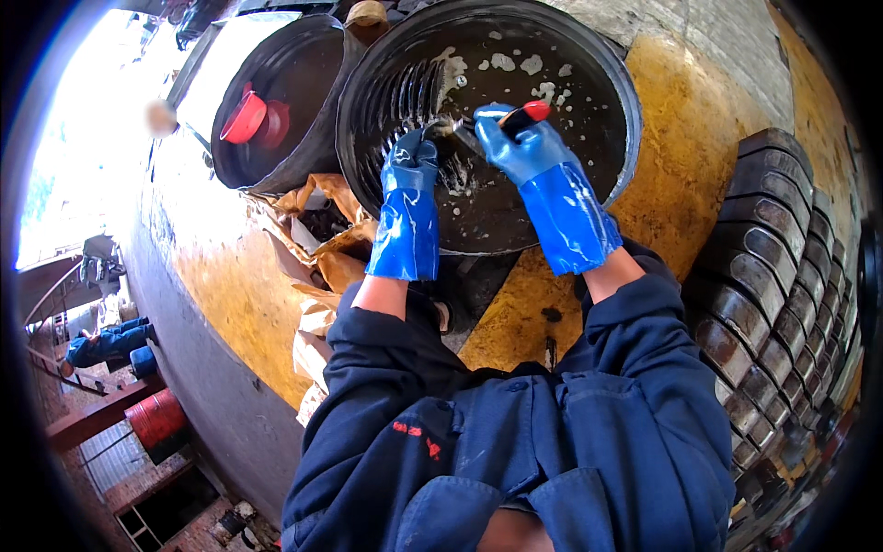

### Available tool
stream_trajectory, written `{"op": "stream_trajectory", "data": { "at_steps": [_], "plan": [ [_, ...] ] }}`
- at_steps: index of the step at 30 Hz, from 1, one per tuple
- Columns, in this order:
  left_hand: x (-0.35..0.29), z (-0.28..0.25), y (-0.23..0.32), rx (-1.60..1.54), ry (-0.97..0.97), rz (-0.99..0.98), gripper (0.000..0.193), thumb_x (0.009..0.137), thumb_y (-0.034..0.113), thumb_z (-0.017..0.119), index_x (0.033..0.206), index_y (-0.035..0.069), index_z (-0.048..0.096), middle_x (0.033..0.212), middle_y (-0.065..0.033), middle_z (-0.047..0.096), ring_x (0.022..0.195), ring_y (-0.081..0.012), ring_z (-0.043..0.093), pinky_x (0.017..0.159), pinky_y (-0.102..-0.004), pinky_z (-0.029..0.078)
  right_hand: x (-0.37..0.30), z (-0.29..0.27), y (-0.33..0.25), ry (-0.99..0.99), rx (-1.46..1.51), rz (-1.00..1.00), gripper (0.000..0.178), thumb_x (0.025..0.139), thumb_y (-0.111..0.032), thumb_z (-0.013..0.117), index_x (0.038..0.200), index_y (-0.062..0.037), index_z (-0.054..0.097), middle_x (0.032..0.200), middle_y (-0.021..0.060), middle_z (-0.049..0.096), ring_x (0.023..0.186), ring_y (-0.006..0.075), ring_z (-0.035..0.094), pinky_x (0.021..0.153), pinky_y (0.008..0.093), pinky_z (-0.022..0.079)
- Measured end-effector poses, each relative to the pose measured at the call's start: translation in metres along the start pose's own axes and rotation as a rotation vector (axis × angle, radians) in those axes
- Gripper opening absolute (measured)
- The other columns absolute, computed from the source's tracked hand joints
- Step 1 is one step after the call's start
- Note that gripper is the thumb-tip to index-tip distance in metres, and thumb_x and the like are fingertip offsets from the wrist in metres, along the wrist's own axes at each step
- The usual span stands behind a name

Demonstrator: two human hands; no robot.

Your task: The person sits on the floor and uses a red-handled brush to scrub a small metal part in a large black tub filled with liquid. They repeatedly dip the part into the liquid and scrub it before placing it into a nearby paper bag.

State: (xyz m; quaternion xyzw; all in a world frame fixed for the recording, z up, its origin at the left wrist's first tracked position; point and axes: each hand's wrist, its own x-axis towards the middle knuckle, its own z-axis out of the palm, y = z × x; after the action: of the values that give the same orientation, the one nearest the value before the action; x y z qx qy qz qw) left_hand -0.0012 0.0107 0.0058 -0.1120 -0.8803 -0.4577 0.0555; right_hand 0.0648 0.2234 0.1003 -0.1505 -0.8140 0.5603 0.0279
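Both my hands wear long blue rubber gloves, wet with suds, over a wide round tub [628,138] of dark liquid. My right hand [526,147] is closed around a paintbrush [535,111] with a black, red-ended handle, its metal part pointing left. My left hand [411,158] pinches a small metal piece [441,128], whose exact kind is unclear. The brush end meets or nearly meets this piece. Patches of white foam [502,62] float on the liquid. Dark curved ridges, perhaps ripples, show beside my left hand.
A second dark tub [324,110] at the left holds liquid and a red plastic scoop or bowl [245,118]. A torn brown paper sack [342,260] lies below it. Stacked metal blocks [763,248] line the right. Far left are a person in blue [108,344] and a red drum [158,421].
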Motion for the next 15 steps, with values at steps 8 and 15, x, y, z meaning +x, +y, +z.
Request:
{"op": "stream_trajectory", "data": {
  "at_steps": [8,15],
  "plan": [
    [-0.003,-0.010,0.014,0.112,0.026,-0.044,0.032,0.096,0.023,0.070,0.123,0.004,0.070,0.113,-0.0150,0.074,0.104,-0.0273,0.070,0.095,-0.0382,0.053,0.000,-0.020,-0.023,-0.172,-0.145,0.082,0.039,0.098,-0.044,0.058,0.110,-0.0098,0.072,0.094,0.0170,0.073,0.094,0.0312,0.072,0.085,0.0395,0.053],
    [-0.002,-0.008,0.017,0.187,-0.007,-0.035,0.030,0.095,0.023,0.069,0.121,0.008,0.072,0.113,-0.0166,0.074,0.107,-0.0317,0.070,0.096,-0.0412,0.052,-0.007,-0.017,-0.024,-0.134,-0.295,0.114,0.041,0.096,-0.045,0.057,0.106,-0.0076,0.071,0.098,0.0186,0.073,0.097,0.0344,0.070,0.088,0.0398,0.051]
  ]
}}
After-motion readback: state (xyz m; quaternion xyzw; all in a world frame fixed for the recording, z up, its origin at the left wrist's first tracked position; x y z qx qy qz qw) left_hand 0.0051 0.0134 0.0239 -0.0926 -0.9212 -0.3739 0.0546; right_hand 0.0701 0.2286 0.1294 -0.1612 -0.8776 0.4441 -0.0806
